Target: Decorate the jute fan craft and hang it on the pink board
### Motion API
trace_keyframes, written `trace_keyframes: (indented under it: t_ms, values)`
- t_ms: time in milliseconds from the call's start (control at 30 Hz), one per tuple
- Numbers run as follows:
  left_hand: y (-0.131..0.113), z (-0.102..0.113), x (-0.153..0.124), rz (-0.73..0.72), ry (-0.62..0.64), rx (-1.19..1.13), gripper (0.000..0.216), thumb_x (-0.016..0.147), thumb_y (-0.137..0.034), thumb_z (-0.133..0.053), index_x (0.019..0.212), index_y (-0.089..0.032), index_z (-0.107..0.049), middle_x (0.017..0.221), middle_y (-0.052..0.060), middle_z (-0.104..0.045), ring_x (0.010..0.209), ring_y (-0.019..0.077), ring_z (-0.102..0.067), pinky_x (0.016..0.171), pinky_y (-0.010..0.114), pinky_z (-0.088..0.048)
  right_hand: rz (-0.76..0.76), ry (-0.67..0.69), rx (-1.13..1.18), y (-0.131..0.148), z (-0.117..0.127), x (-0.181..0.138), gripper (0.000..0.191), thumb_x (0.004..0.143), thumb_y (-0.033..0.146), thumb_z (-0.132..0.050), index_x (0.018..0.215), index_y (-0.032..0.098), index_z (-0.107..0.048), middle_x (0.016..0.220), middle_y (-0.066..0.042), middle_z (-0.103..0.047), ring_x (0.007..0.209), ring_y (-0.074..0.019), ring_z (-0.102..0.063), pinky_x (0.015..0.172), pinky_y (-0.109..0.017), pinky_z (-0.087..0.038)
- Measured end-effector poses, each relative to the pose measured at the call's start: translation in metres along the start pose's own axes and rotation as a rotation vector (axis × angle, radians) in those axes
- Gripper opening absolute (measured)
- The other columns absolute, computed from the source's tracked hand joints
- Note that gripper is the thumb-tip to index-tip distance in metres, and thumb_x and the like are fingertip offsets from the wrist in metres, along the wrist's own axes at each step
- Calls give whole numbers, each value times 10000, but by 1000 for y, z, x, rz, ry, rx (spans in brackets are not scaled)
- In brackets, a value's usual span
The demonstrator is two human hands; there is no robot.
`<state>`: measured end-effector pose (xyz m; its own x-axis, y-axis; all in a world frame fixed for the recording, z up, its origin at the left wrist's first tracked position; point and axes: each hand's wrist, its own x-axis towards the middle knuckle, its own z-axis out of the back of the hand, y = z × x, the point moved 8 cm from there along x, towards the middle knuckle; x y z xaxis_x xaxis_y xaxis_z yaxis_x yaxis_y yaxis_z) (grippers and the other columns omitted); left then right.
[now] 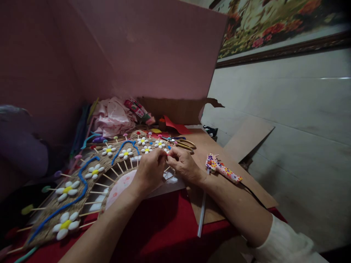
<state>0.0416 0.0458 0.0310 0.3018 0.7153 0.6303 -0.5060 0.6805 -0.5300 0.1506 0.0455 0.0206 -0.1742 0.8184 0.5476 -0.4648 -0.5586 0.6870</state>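
My left hand (150, 170) and my right hand (186, 166) meet fingertip to fingertip, both closed in a pinch. A small red piece (166, 154) shows between them, too small to name. Just below and behind them lies a fan-shaped craft (105, 162) of twine and wooden sticks. White-petalled flowers (126, 153) with yellow centres and wavy blue strips (83, 182) decorate it. Coloured tips (78, 157) cap the sticks along its outer edge. Its pale pink inner part (120, 188) is partly hidden by my left arm.
Right of my hands, a flower-patterned glue gun (223, 170) with a clear glue stick (202, 215) rests on brown cardboard (246, 186). Gold-handled scissors (189, 145) lie behind my right hand. Crumpled pink cloth (112, 115) and red paper (175, 126) are farther back. A red cloth (156, 226) covers the table.
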Motion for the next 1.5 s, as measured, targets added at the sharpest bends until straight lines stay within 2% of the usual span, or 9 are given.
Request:
trace_keyframes:
  t_ms: [67, 133, 200, 267, 367, 500, 633, 1033, 1500]
  values:
    - [-7, -2, -1, -126, 46, 114, 145, 795, -139, -458, 723, -157, -582, 643, 16, -569, 582, 113, -489, 571, 243, -341, -47, 31, 59, -4, -3, 0, 117, 740, 183, -478, 627, 167, -453, 588, 37, -435, 546, -86, -388, 512, -212, -290]
    - [-7, -2, 0, -146, 73, 81, 156, 805, -148, -460, 723, -161, -592, 647, 18, -570, 593, 113, -488, 582, 241, -349, -96, 44, 145, -7, -4, -1, 132, 757, 214, -490, 637, 169, -456, 575, 40, -429, 522, -81, -387, 491, -207, -292]
    - [0, 2, 3, -31, 53, -119, 136, 803, -188, -494, 729, -164, -605, 626, 11, -568, 561, 101, -485, 555, 222, -365, -127, 40, 234, -8, -4, 0, 156, 781, 269, -510, 665, 170, -474, 557, 45, -427, 492, -77, -385, 468, -203, -292]
    - [12, 2, 4, 170, 43, -448, 112, 779, -253, -550, 759, -159, -608, 605, 4, -570, 500, 94, -488, 489, 206, -383, -141, 34, 302, -8, -4, 0, 182, 794, 321, -533, 700, 169, -503, 548, 46, -439, 471, -73, -386, 448, -199, -296]
    - [19, -9, 2, 409, 114, -897, 211, 710, -326, -646, 775, -133, -592, 622, 18, -591, 451, 100, -511, 407, 202, -406, -149, 30, 376, -6, -3, 0, 214, 796, 364, -564, 732, 161, -543, 546, 39, -470, 451, -67, -390, 422, -193, -298]
    - [20, -18, -3, 577, 194, -1132, 252, 640, -274, -733, 749, -104, -582, 626, 24, -601, 448, 85, -521, 396, 178, -423, -167, 26, 448, -4, -4, -1, 230, 776, 367, -602, 724, 145, -568, 553, 26, -508, 438, -57, -388, 403, -187, -294]
    - [23, -23, -6, 669, 224, -1196, 211, 631, -184, -739, 757, -91, -598, 621, 26, -607, 456, 83, -539, 415, 171, -451, -187, 43, 455, -5, -3, -2, 218, 773, 349, -609, 724, 140, -578, 567, 19, -529, 429, -50, -375, 395, -187, -285]
    - [29, -26, -10, 691, 335, -1203, 131, 666, -145, -718, 731, -84, -623, 641, 57, -626, 488, 92, -573, 441, 160, -469, -174, 171, 496, -3, -9, -2, 214, 785, 343, -591, 712, 146, -548, 490, 56, -452, 378, -35, -328, 364, -178, -221]
    - [33, -27, -11, 759, 304, -1184, 122, 624, -102, -696, 670, -111, -584, 583, 41, -601, 457, 104, -555, 424, 181, -442, -135, 198, 344, 0, -11, -4, 184, 813, 316, -548, 724, 154, -541, 537, 52, -444, 432, -47, -351, 408, -181, -272]
